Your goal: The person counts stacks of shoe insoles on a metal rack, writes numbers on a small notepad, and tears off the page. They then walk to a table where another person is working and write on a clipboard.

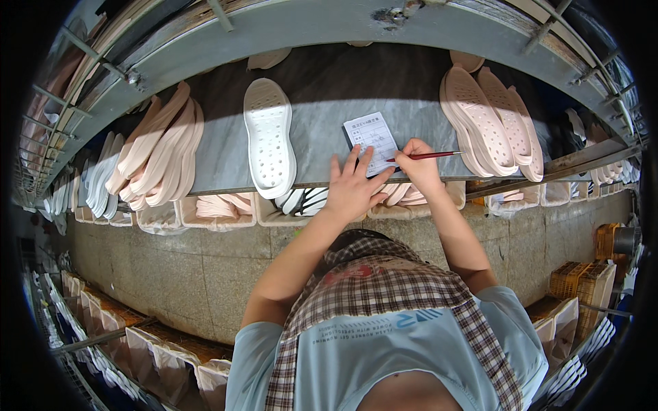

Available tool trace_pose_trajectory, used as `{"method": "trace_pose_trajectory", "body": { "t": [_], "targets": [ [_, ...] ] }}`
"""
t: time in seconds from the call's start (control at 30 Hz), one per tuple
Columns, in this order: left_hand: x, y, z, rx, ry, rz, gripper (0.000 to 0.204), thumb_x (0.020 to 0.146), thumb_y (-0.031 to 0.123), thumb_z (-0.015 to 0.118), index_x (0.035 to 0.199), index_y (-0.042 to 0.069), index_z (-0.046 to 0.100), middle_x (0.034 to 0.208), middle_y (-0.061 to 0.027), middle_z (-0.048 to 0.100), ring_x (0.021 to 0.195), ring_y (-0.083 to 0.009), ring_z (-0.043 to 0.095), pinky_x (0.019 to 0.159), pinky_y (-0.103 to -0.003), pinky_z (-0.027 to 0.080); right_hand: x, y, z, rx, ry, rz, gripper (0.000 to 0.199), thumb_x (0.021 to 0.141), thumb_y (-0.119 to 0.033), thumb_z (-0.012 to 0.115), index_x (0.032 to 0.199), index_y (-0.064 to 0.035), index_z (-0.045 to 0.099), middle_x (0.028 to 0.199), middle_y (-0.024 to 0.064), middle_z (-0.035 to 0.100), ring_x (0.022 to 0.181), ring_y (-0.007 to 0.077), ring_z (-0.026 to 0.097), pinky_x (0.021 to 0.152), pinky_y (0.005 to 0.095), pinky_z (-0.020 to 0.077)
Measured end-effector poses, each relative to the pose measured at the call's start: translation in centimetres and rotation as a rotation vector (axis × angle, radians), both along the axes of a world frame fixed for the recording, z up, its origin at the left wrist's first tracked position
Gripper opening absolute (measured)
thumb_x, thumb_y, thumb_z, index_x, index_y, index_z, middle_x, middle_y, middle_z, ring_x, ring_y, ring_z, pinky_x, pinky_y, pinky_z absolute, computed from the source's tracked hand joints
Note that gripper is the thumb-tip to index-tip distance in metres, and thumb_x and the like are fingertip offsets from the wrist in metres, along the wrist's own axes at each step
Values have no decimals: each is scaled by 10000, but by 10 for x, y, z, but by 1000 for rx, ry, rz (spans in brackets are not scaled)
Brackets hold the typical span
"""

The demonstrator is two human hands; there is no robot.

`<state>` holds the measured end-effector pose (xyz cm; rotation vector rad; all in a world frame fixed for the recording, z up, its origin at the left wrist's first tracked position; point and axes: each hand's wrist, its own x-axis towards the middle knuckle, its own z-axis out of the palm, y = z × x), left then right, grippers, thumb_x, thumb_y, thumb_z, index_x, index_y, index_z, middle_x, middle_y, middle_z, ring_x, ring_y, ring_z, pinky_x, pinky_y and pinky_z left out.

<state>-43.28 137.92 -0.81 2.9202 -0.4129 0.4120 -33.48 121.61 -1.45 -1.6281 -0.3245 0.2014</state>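
A small pad of printed forms (373,133) lies on the grey work surface in front of me. My left hand (352,183) rests flat with fingers spread, its fingertips on the pad's lower left part. In my right hand (417,164) a red pen (437,155) is pinched, its tip at the pad's right side and its other end pointing right. To the left of the pad lies a white shoe sole (269,137) dotted with holes. Pale pink soles (480,123) are stacked at the right, and more pink soles (161,154) lean together at the left.
Lined bins (218,211) holding pink and black-and-white pieces stand below the surface's near edge. A grey metal beam (308,29) crosses the far side. More lined bins (164,356) stand behind me at the left, and a yellow crate (579,284) at the right.
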Motion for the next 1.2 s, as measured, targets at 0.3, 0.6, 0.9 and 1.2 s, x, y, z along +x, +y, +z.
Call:
{"method": "trace_pose_trajectory", "body": {
  "t": [0.3,0.6,0.9,1.2],
  "targets": [
    [1,-1,0,-44,-31,-11,519,715,467,673,1209,352,563,1390,-143,375,1290,-337,309,941,-650,259,-1,1,-9,-27,-8,-62,224,727,-24,622,615,-33,427,576,-3,453,564,59,404,478,243,339],
    [1,-1,0,11,-62,4,575,689,505,673,1233,374,538,1373,-126,388,1273,-318,338,930,-600,272,0,1,-11,-94,-95,-99,232,724,-35,622,615,-31,418,565,5,433,557,62,392,477,247,335],
    [0,-1,0,-53,-42,-11,545,699,448,694,1218,356,557,1382,-140,384,1296,-329,307,939,-643,264,-1,0,-17,-138,-167,-124,224,713,-20,610,616,-41,409,564,-6,405,559,64,356,478,257,321],
    [-2,0,3,1,-53,-13,577,721,496,659,1257,338,519,1378,-128,391,1292,-317,329,949,-605,266,-2,-2,-8,65,23,-99,214,750,-7,581,631,-62,412,564,-9,440,513,68,407,462,236,343]
  ]
}}
